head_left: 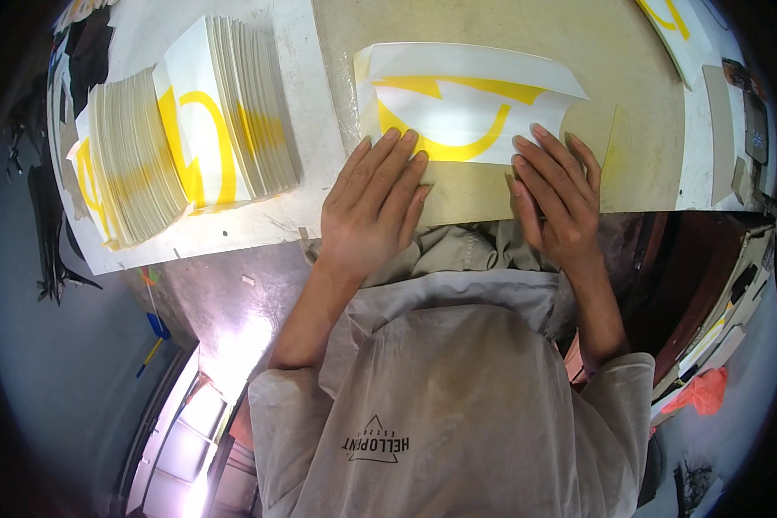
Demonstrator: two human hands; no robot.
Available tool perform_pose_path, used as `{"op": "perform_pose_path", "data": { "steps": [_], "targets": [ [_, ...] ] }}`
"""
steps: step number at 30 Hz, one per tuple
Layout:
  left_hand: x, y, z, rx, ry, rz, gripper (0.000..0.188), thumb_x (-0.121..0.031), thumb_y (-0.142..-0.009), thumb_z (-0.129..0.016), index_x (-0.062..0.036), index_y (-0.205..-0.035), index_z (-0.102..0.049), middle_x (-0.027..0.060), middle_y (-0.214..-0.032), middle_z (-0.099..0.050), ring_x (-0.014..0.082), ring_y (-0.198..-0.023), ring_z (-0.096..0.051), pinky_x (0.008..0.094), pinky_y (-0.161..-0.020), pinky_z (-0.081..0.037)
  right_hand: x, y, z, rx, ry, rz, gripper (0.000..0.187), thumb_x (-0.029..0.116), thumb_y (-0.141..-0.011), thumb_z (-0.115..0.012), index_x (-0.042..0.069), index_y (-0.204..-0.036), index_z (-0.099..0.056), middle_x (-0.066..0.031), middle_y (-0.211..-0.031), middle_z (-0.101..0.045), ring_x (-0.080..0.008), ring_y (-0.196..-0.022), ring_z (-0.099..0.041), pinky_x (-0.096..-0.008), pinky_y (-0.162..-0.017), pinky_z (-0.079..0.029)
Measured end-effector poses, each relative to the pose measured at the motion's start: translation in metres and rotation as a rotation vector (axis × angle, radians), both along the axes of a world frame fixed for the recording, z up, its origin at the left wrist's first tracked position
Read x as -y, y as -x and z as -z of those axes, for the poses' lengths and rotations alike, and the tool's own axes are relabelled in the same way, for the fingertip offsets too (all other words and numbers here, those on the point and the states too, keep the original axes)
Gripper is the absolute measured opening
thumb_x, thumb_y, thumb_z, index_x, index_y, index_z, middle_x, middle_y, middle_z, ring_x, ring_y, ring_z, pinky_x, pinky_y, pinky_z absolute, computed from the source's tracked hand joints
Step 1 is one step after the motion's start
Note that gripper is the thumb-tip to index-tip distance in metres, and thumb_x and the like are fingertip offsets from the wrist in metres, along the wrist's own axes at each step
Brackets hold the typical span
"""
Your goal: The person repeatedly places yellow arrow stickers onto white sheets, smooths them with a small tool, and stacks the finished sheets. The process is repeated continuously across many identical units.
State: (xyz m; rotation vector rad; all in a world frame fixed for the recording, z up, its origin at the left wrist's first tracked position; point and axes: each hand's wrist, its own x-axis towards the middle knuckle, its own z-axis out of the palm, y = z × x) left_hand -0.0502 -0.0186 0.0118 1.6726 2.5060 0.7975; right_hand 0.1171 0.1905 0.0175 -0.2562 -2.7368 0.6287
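Note:
A white paper piece with yellow curved print point(457, 105) lies on the tan work board point(457, 192) in front of me. A strip along its far edge is creased and angles up from the rest. My left hand point(375, 194) rests flat at its near left corner, fingertips on the print, thumb apart. At the near right corner lies my right hand point(563, 190), its fingers stretched and slightly spread, the tips on or against the paper's edge. Neither hand grips anything. Whether the piece is a single sheet or several layers, I cannot tell.
Two thick stacks of similar white and yellow papers point(136, 160) point(242, 112) lean on the pale table at the left. Another printed piece point(672, 30) lies at the far right, near a grey board strip point(718, 129) and a dark device with a small display point(754, 134).

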Motion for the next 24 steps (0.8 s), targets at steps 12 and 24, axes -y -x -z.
{"op": "perform_pose_path", "data": {
  "steps": [12,24],
  "targets": [
    [0.000,-0.004,0.000,-0.024,0.057,-0.045,0.033,-0.016,-0.088,-0.077,-0.0090,-0.120,-0.075,0.0167,-0.141,-0.064,0.0330,-0.133,-0.061,0.0489,-0.111,-0.050,0.001,0.004,0.001,-0.024,-0.072,0.035,0.020,0.008,-0.086,-0.077,0.006,-0.106,-0.077,-0.0061,-0.127,-0.073,-0.0283,-0.125,-0.065,-0.0523,-0.114,-0.040],
    [-0.028,-0.025,-0.013,-0.198,0.279,-0.141,0.055,-0.053,-0.099,-0.060,-0.0286,-0.148,-0.062,0.0155,-0.128,-0.063,0.0320,-0.124,-0.061,0.0596,-0.122,-0.028,0.028,0.022,0.003,0.116,-0.253,0.119,0.043,0.045,-0.096,-0.068,0.021,-0.131,-0.073,-0.0064,-0.112,-0.062,-0.0253,-0.113,-0.054,-0.0508,-0.098,-0.032]
  ]
}}
